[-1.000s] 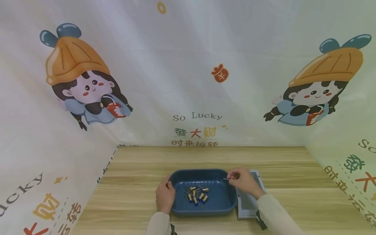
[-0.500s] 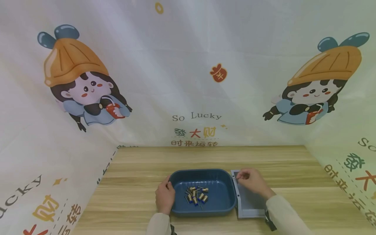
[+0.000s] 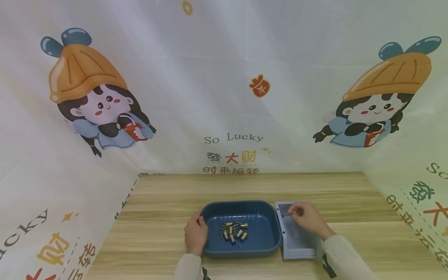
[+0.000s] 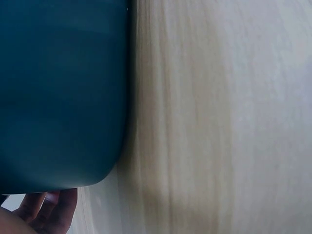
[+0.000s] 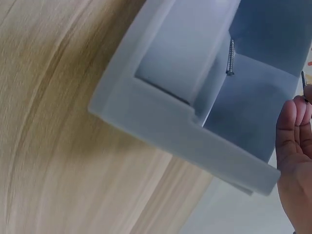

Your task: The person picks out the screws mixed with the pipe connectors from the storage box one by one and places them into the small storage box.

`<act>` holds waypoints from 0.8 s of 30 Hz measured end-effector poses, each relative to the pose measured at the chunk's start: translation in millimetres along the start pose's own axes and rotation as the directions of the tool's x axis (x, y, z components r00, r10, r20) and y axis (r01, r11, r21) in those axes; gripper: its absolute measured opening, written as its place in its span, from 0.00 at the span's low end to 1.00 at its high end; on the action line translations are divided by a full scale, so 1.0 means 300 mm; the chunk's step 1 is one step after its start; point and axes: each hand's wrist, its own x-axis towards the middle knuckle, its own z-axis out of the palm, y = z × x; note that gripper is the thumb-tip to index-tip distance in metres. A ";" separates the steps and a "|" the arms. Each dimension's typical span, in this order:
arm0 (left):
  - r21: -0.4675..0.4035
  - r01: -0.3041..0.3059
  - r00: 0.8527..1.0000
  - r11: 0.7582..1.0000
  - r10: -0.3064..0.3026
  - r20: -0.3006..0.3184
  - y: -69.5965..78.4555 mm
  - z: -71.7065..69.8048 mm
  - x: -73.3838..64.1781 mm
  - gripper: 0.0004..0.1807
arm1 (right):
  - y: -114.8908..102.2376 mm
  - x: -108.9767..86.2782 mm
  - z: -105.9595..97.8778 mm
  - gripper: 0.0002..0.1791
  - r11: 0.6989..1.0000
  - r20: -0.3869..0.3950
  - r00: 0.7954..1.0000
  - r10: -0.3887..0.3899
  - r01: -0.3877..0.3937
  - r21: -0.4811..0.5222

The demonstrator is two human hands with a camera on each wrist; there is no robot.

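In the head view a dark blue basin stands on the table with several short brass-coloured fittings with blue ends in it, thin metal screws among them. My left hand grips the basin's left end; the left wrist view shows its fingers against the outer wall. To the basin's right lies a shallow grey drawer-like box. Over its far part, my right hand pinches a small screw between its fingertips. Another screw lies inside the grey box in the right wrist view.
The wood-grain table reaches back to a pale printed curtain that also covers both sides. The grey box stands right against or very close to the basin's right side.
My right hand has moved right, from above the basin's right rim to over the grey box, with the screw in its fingertips. My left hand stays at the basin.
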 end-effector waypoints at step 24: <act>0.007 0.009 1.000 1.000 -0.009 0.006 0.003 -0.002 0.001 0.19 | 0.001 0.002 0.031 0.04 0.999 0.023 0.999 0.030 -0.029 -0.021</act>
